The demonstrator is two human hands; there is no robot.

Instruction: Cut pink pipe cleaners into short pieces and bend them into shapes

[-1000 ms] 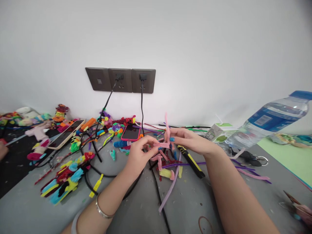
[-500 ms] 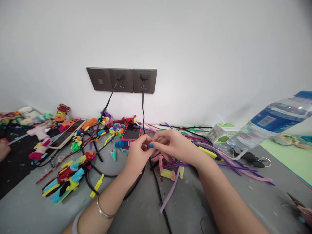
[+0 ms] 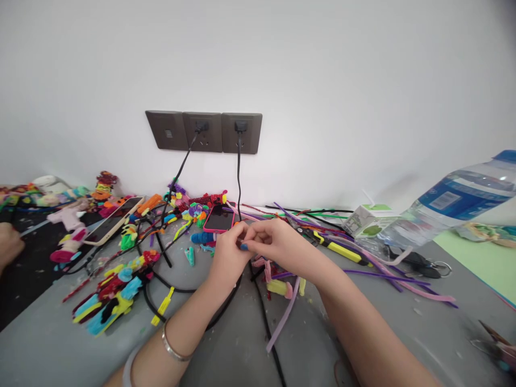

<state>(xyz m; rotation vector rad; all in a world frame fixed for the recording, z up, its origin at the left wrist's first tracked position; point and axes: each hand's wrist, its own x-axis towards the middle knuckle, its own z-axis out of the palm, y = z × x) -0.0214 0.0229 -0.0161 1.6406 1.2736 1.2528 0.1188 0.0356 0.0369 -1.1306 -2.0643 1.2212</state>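
My left hand and my right hand meet at the middle of the table, fingertips pinched together. What lies between them is too small and hidden to name. Blue polish shows on my right thumbnail. Just behind the hands is a phone in a pink case. Below my right hand lie a pink and yellow fuzzy piece and a lilac pipe cleaner. A yellow-handled cutter rests to the right of my right hand.
Fuzzy figures and a second phone lie left. Black cables cross the table. At right are a drink carton, water bottle, keys and scissors. Another person's hand is far left.
My right hand has shifted slightly left and down, closer over my left hand, showing more of the cutter. The other person's hand at far left has moved a little.
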